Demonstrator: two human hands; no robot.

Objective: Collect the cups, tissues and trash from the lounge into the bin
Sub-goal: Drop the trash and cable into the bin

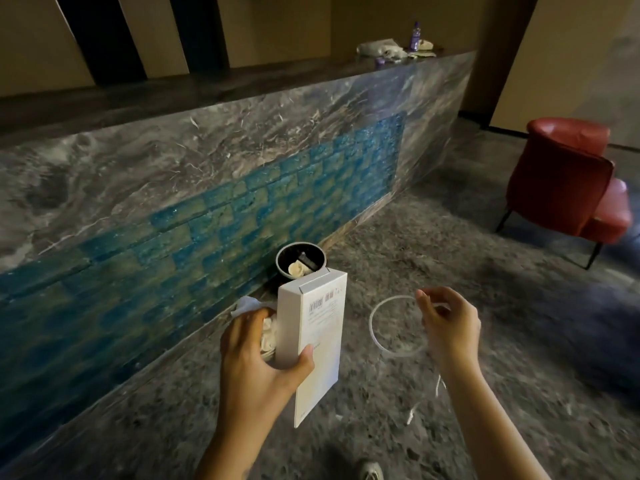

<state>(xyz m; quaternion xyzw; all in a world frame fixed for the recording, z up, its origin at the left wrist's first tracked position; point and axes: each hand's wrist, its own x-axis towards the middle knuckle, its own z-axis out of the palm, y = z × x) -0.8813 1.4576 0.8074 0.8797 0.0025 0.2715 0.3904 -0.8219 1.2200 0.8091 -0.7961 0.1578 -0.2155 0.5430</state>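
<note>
The left hand (256, 358) is gripping a white box (317, 327) and tissues (268, 329); the right hand (448, 323) is pinching a looped cable (375, 336), the bin (300, 259) standing farther off by the marble counter (207, 161).

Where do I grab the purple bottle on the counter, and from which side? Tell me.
Grip the purple bottle round its body, below the cap, reaching over the front edge of the marble counter. It stands upright, and crumpled trash lies close beside it, so the front looks freest.
</note>
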